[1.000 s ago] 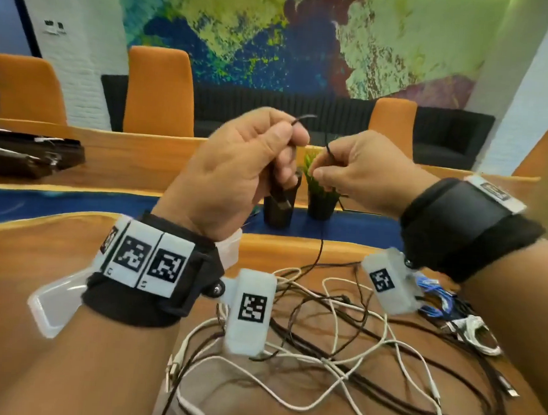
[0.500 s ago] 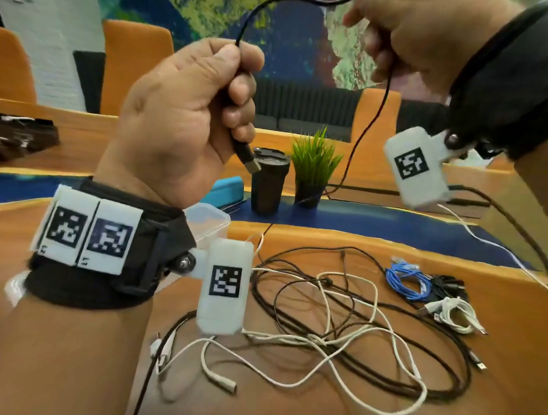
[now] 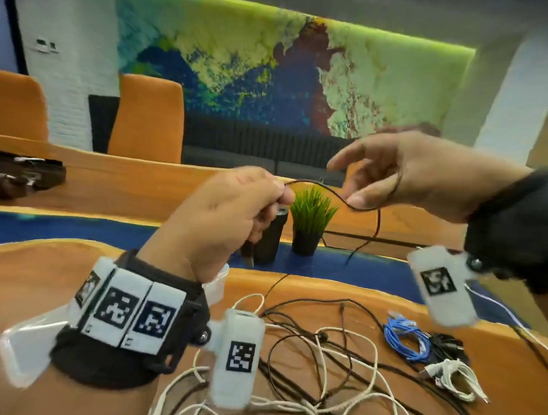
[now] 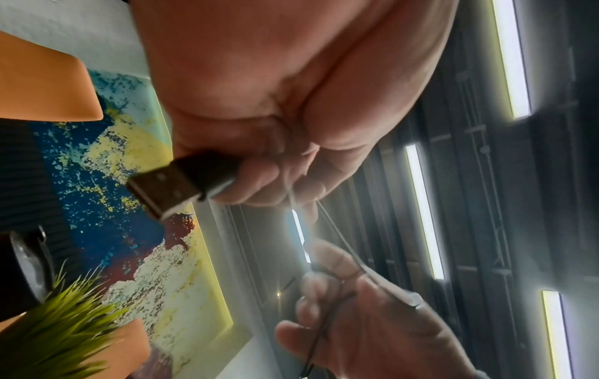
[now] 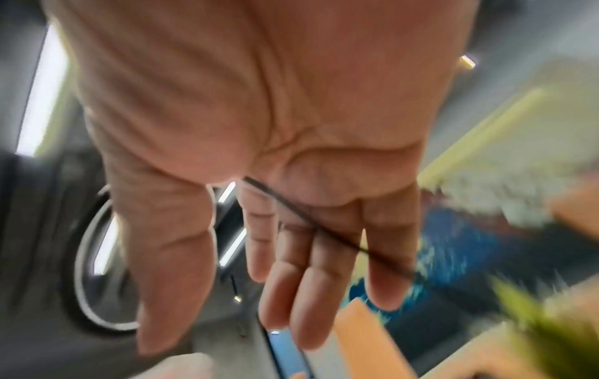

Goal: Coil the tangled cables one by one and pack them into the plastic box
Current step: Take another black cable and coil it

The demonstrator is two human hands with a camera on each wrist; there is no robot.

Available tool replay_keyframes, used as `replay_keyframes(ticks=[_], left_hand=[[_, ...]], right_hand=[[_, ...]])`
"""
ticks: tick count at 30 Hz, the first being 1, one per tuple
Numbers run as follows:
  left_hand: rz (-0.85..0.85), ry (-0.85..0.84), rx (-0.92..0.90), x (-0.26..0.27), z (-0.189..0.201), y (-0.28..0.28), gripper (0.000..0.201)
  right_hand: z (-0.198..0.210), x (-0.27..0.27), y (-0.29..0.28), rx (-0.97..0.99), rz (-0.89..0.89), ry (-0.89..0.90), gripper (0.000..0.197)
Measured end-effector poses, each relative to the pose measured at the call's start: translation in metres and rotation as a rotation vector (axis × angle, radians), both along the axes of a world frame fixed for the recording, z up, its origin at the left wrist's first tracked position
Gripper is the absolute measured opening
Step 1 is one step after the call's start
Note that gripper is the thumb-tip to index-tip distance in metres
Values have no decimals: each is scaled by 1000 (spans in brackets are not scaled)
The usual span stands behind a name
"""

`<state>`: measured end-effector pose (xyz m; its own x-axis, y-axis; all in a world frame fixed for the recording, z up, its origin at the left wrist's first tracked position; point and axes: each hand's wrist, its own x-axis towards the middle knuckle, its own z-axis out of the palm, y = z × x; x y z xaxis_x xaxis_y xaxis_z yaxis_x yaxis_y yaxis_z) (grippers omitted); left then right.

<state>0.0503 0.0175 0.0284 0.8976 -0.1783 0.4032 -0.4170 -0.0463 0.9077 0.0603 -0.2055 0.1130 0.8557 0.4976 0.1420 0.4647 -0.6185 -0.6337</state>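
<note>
Nearest the viewer, a tangle of white and black cables (image 3: 305,367) is spread across the wooden tabletop (image 3: 24,276), with a clear plastic box (image 3: 20,349) glimpsed under the left wrist. Above the tangle, the thin black cable (image 3: 318,190) is held in the air. Its USB plug (image 4: 168,187) is gripped in the curled fingers of the left hand (image 3: 227,217). From there the cord is run rightward across the spread, nearly straight fingers of the right hand (image 3: 404,179), then dropped to the tabletop. Beyond, a potted plant (image 3: 310,222) and a dark cup (image 3: 269,235) are seen.
</note>
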Motion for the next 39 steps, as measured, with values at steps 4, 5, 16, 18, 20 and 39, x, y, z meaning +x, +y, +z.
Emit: replay_keyframes(ticks=[4,5,16,18,20,39], left_hand=[[9,30,85,2,-7,-10,30],[28,36,74,4,-8,-9,31],[-265,225,-288,11,-12,-13,26],[-350,285,-372,14,-10,-9,25],[-460,330,-438,15,-10,-7,23],[-43,-212,-22,16,-29,-31,26]], right_hand=[[-36,0,-18,465,310,337,67],[-41,-2,-26,527,380,375,75],[-81,-3,29,551,-52,91,16],[-81,-2,23,693,-17,199,17],[-82,-1,17,786,0,221,19],[-105,-15,8,-42,-24,-656,20]])
